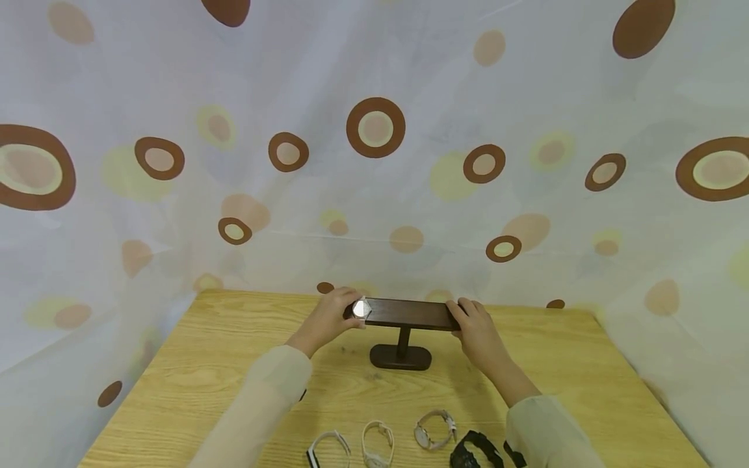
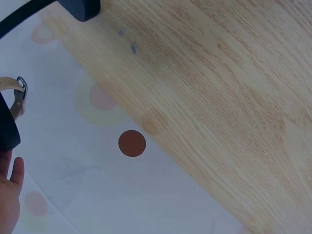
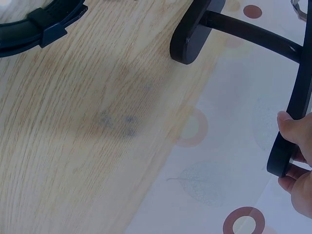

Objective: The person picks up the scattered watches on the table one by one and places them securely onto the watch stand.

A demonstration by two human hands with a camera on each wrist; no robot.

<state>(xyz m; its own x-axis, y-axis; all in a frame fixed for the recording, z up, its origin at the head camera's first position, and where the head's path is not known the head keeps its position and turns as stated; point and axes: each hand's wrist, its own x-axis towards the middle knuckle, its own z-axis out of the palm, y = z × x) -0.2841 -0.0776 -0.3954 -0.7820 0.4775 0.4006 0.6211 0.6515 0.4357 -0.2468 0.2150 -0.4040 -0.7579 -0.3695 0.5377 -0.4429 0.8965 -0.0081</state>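
Observation:
A dark brown T-shaped watch stand (image 1: 409, 314) stands upright on the wooden table in the head view, its base on the tabletop. Near the bar's left end a watch with a bright, glaring face (image 1: 361, 308) is strapped on. My left hand (image 1: 328, 317) grips that end, thumb below the bar. The strap's buckle (image 2: 20, 87) shows behind the bar in the left wrist view. At the other end of the bar is my right hand (image 1: 480, 333); in the right wrist view its thumb and fingers pinch the bar's end (image 3: 279, 156).
Several watches lie in front of the stand: a black-and-white one (image 1: 313, 459), a cream one (image 1: 376, 461), a pale pink one (image 1: 422, 437) and a black one (image 1: 463, 459). A patterned cloth (image 1: 328, 71) hangs behind and beside the wooden table (image 1: 216, 344).

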